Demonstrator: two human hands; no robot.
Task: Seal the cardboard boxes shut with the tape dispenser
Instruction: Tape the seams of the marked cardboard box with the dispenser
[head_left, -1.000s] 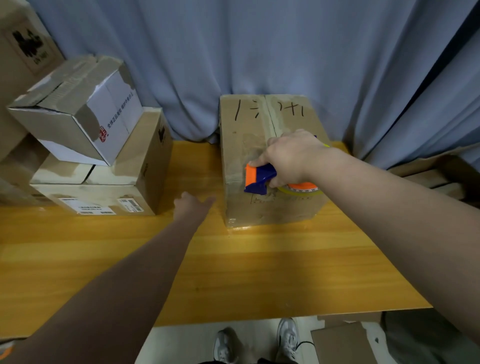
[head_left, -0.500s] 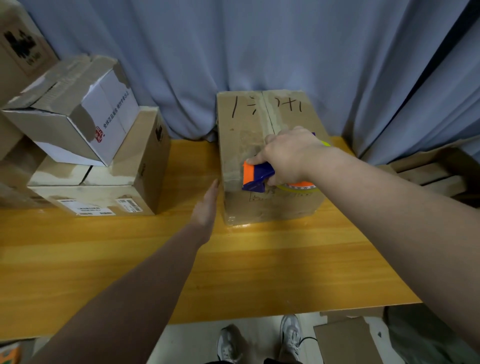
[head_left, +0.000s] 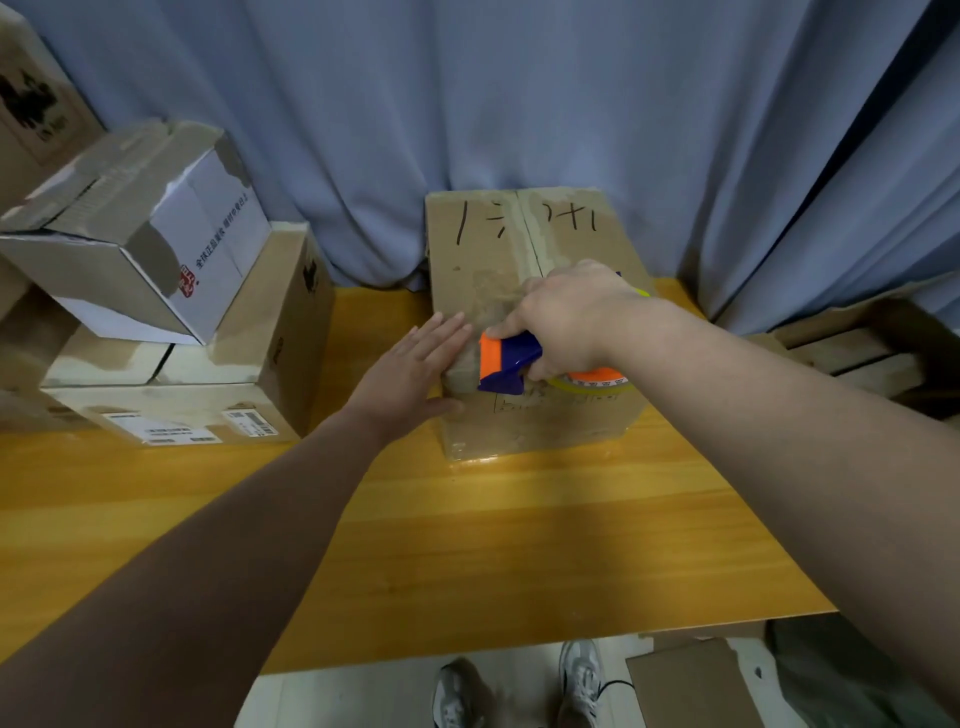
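This looks like a small packing or storage room. A long yellow-brown wooden table (head_left: 519, 545) stands before a grey-blue fabric curtain (head_left: 467, 104). On the table's left end is a stack of worn cardboard boxes (head_left: 249, 332) with printed shipping labels. Right of the table lie flat brown cardboard sheets (head_left: 857, 353), and a brown carton (head_left: 691, 686) sits below its near edge.

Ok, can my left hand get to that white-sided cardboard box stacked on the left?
Probably yes: the left hand rests flat against the brown cardboard box, holding nothing, and only an open strip of wooden table lies on the way to the white-sided cardboard box.
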